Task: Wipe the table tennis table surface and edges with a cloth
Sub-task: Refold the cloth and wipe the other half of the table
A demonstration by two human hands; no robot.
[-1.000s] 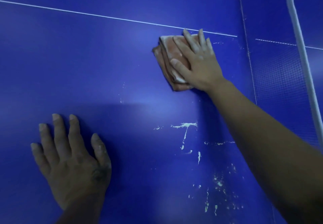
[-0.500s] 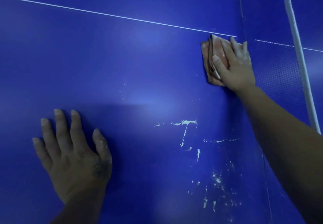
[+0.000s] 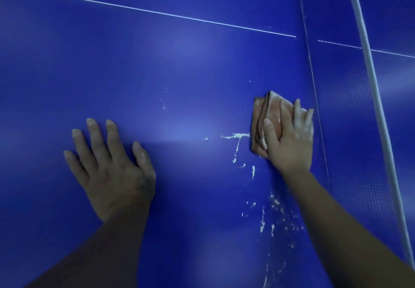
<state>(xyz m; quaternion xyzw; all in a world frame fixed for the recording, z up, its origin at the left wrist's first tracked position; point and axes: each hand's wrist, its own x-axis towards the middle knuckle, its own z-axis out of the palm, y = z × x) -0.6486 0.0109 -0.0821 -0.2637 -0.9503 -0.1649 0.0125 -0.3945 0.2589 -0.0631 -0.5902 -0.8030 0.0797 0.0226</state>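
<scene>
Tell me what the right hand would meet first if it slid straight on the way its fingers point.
Only bare table lies ahead of the right hand and its cloth until the white line. The net runs close alongside and might brush first, as depth is unclear.

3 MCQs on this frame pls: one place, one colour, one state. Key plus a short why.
1. Where is the cloth?
A. beside the net, under the right hand
B. draped over the net
C. hanging off the edge

2. Table colour?
A. green
B. black
C. blue

3. Left hand?
A. gripping the cloth
B. flat on the table, fingers spread
C. clenched fist

Key: 1A, the right hand presses it down close to the net; 2C, the surface is blue throughout; 3B, palm down, holding nothing.
</scene>
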